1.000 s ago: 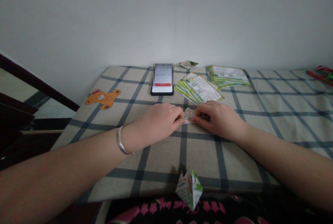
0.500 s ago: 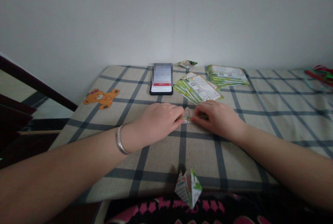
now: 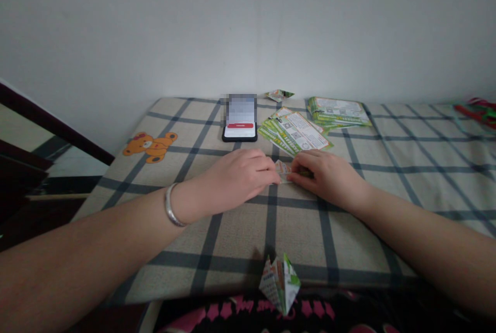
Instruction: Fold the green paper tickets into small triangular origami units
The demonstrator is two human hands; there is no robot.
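Observation:
A small folded paper piece (image 3: 283, 169) printed in green and orange lies on the checked tablecloth (image 3: 240, 230) between my hands. My left hand (image 3: 236, 175), with a silver bracelet at the wrist, pinches its left side with curled fingers. My right hand (image 3: 327, 177) presses and grips its right side, fingers closed over it. Most of the paper is hidden under my fingers.
A phone (image 3: 240, 119) lies behind my hands, screen lit. Two stacks of green leaflets (image 3: 296, 133) (image 3: 338, 111) lie at the back, with a small folded piece (image 3: 279, 95) near the wall. A finished folded paper shape (image 3: 279, 282) stands at the near table edge. Red-green items (image 3: 480, 111) sit far right.
My left hand has slid slightly right over the paper, covering more of it. The right hand has barely moved.

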